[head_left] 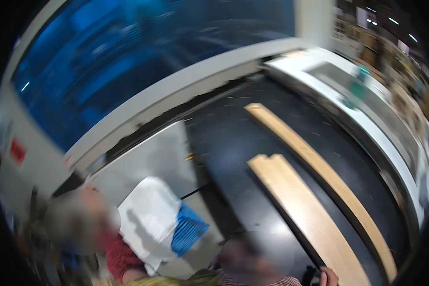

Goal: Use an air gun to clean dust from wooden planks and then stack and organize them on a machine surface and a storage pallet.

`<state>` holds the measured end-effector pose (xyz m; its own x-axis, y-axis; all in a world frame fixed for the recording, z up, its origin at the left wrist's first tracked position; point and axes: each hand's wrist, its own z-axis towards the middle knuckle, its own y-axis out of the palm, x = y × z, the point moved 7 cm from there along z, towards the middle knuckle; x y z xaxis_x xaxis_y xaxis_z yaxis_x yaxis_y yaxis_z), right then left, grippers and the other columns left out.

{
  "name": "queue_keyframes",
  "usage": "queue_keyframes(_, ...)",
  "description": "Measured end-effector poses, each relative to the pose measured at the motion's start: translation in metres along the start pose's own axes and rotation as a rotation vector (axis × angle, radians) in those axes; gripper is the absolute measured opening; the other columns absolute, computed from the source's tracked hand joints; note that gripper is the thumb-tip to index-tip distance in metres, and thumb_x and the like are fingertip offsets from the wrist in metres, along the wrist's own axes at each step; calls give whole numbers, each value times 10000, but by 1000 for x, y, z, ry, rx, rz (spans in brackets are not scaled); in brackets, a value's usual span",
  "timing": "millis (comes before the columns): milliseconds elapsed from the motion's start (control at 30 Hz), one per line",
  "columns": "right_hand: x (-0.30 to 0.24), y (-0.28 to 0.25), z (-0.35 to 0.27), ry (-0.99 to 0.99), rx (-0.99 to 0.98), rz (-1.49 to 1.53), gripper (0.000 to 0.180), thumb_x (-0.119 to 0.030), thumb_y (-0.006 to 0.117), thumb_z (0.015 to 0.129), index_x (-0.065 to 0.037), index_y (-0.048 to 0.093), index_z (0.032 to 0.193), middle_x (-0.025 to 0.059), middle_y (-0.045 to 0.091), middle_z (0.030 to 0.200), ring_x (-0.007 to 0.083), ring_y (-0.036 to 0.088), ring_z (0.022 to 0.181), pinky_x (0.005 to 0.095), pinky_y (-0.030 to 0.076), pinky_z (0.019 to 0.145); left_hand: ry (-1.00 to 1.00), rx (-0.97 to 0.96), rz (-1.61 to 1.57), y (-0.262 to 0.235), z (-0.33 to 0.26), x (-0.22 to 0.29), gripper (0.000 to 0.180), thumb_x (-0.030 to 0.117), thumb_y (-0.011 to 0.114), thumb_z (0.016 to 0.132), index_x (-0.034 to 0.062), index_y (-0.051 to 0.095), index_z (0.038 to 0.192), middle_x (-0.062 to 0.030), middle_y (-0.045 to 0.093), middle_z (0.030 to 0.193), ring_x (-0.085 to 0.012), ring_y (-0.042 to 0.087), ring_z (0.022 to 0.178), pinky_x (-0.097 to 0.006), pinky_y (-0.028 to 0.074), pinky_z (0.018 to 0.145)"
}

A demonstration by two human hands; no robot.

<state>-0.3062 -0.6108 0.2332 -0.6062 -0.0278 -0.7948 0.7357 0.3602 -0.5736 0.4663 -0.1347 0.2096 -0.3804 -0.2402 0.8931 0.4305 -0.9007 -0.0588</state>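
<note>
Neither of my own hands can be made out in the picture. At the lower edge, a bare hand [328,276] touches the left side of a wide pale wooden board [302,198]; it is beside a person in striped clothing [288,281] and seems to be that person's. The board lies on a black tabletop [219,138] and has a notch in its far end. Right of it runs a narrower wooden strip [310,155], roughly alongside. A person with a red sleeve [121,257] stands at lower left, next to a white plastic sheet or bag [150,214].
A blue ribbed piece [188,231] lies against the white plastic, near a grey panel [150,159]. A large blue-tinted window [152,52] in a white frame stands behind. A green bottle [357,86] is on the white ledge [319,78] at right. Yellow-green cloth [188,279] shows at the bottom.
</note>
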Motion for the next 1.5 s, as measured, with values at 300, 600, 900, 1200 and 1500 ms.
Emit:
queue_keyframes(300, -9, 9, 17, -376, -30, -29, 164, -60, 596, 809, -26, 657, 958, 87, 660, 759, 233, 625, 662, 309, 489, 612, 424, -1099, -461, 365, -378, 358, 210, 91, 516, 920, -2, 597, 1090, -85, 631, 927, -150, 624, 803, -263, 497, 732)
queue_keyframes(600, 6, -100, -38, -225, 389, -293, 173, -55, 604, 796, 3, 618, 959, 143, 617, 769, 305, 604, 696, 353, 487, 628, 1291, -1968, -615, 323, -670, 409, 416, 256, 600, 853, -16, 546, 1163, -205, 586, 1120, -348, 532, 1074, -413, 415, 929)
queue_keyframes(900, 97, -151, 21, -127, 385, -518, 246, -104, 566, 812, -2, 579, 1036, 205, 569, 928, 397, 544, 851, 423, 451, 752, 1169, -2183, -236, 336, -698, 337, 411, 345, 516, 888, 5, 567, 1114, -180, 598, 910, -337, 560, 925, -430, 435, 817)
queue_keyframes(1200, 76, -100, 31, 355, 17, -380, 521, -346, 474, 948, 70, 474, 1260, 263, 451, 1321, 351, 440, 1232, 398, 344, 1042, 1056, -2073, -248, 337, -691, 328, 358, 333, 501, 883, -1, 623, 847, -170, 625, 850, -346, 566, 874, -431, 424, 829)
queue_keyframes(1500, 105, -106, 31, 340, -1, -261, 519, -349, 432, 965, 29, 420, 1320, 262, 440, 1330, 346, 451, 1233, 427, 356, 1055, 1013, -1902, -276, 335, -688, 343, 333, 274, 562, 813, -37, 633, 716, -179, 602, 664, -345, 577, 686, -416, 428, 803)
